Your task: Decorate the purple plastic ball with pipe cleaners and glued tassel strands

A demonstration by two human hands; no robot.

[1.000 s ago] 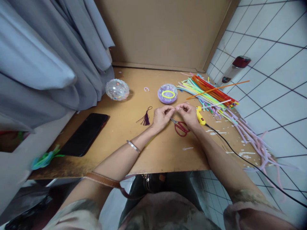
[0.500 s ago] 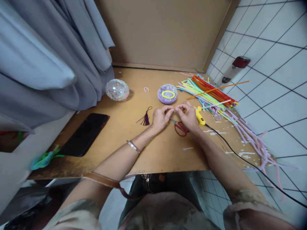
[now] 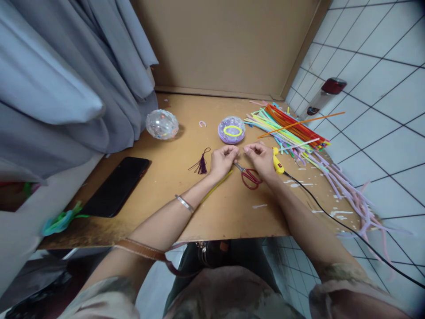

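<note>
My left hand (image 3: 223, 160) and my right hand (image 3: 261, 158) face each other above the table, fingertips pinched and a small gap apart. A thin yellowish piece, too small to make out well, spans the gap between them. Under and between the hands lie scissors (image 3: 251, 179) with red handles. Just beyond is a purple round piece (image 3: 231, 137) with a yellow ring (image 3: 233, 131) on it. A yellow strip (image 3: 215, 186) lies beside my left forearm. The dark purple tassel (image 3: 201, 165) is left of my left hand.
A yellow glue gun (image 3: 278, 165) with a black cord sits right of my right hand, near colourful pipe cleaners (image 3: 292, 128). A clear ball (image 3: 162, 124), a small pink curved piece (image 3: 202, 124) and a black phone (image 3: 116, 187) lie to the left.
The fingertips have moved slightly apart, and the thin piece between them shows more. My left forearm has shifted a little, uncovering more of the yellow strip.
</note>
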